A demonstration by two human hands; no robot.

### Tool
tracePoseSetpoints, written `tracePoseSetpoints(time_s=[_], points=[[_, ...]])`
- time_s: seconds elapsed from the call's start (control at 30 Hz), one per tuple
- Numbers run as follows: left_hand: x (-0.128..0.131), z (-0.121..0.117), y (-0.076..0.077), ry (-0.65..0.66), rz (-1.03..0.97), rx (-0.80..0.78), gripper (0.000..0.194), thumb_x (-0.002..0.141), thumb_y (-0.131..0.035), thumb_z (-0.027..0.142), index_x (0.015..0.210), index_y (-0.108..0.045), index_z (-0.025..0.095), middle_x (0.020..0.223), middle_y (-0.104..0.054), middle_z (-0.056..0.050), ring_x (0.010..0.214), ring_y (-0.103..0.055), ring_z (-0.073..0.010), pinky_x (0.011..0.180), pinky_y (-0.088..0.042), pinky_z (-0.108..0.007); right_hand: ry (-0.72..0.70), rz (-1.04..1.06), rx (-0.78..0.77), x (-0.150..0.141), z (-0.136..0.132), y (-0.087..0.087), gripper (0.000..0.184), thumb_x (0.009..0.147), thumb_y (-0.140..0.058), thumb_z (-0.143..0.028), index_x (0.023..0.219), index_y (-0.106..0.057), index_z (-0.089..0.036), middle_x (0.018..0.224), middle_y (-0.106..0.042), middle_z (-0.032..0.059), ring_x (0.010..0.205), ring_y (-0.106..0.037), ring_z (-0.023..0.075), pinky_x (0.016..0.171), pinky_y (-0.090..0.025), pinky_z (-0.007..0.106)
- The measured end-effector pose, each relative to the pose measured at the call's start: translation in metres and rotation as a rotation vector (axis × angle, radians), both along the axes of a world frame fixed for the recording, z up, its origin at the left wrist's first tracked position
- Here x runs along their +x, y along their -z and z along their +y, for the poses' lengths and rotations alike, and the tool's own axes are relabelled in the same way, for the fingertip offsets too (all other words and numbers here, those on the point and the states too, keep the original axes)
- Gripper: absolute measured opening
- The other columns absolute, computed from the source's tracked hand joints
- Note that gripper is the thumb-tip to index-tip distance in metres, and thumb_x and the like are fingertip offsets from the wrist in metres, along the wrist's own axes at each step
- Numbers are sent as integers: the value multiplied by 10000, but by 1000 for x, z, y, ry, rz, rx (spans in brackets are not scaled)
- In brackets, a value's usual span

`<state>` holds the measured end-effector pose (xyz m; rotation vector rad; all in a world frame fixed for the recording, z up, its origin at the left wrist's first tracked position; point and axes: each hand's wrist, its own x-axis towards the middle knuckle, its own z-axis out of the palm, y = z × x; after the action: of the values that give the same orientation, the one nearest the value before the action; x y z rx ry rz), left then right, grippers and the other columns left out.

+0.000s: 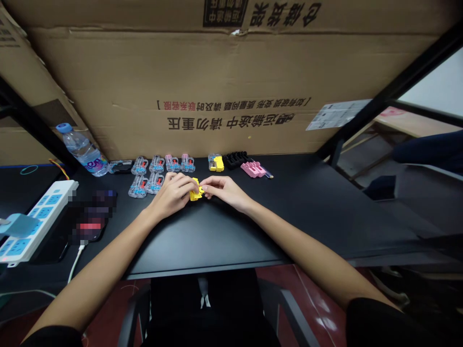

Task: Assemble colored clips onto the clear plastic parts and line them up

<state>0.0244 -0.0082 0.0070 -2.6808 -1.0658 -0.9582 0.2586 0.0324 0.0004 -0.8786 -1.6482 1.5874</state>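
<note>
We have our L hand (175, 195) & our R hand (228, 193) together near the ctr of the frame, both on a small yellow piece (195, 195); our L hand grasps it from its left w/ curled fingers covering part of it; our R hand pinches at its right edge btwn thumb & index; whether a separate bit sits in that pinch we can't tell. The yellow piece is just above the black table (224, 241) or touching it, hard to say which.

Left of ctr we see clear units (156, 164) w/ red & blue parts inside, in 2 rows; 4 in the back row, incl. 2 w/ pink tops, & 2 in front, the right one just beside our L hand; a dark item (121, 166) lies at the back row's left end, next to a water bottle (82, 150) w/ blue cap, tilted in view.

Above our hands, a yellow-and-clear unit (216, 163) lies near black parts (237, 159); pink parts (253, 168) are just right & below those.

Far left: a white pwr strip (38, 217) w/ a blue plug (22, 225) in it; cardboard (137, 62) w/ upside-down print fills the upper frame.
</note>
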Motion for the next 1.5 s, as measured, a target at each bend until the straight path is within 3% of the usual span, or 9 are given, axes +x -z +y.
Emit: tracePoseSetpoints(time_s=[0.27,0.6,0.9,1.5], points=[[1,0,1,9,6,10,314,898,-554,-31,1026,-655,238,1108,-787,-14,1020,-665,-204,946,-372,-421,-22,-6,-14,0,-3,-2,326,797,-877,-450,953,-776,-183,823,-751,19,741,-675,154,788,-576,329],[1,-1,-1,-1,12,10,319,880,-544,-37,1004,-653,236,1107,-782,-11,1012,-662,-202,950,-367,-424,-91,108,-212,1,-3,-1,355,750,-938,-406,941,-759,-166,857,-754,27,765,-696,140,818,-596,317],[3,-3,-2,-28,42,-32,317,932,-534,7,1072,-677,253,1157,-779,-37,1045,-661,-226,949,-367,-439,-70,155,-235,-2,-4,2,433,720,-959,-369,998,-672,-201,799,-738,-4,691,-676,134,731,-578,307],[3,-3,-2,-23,29,-35,199,965,-596,103,1074,-680,248,1185,-772,-43,1040,-670,-223,984,-357,-449,-140,69,4,-4,-5,9,398,862,-827,-483,1037,-565,-240,807,-660,-34,689,-615,131,693,-528,295]])
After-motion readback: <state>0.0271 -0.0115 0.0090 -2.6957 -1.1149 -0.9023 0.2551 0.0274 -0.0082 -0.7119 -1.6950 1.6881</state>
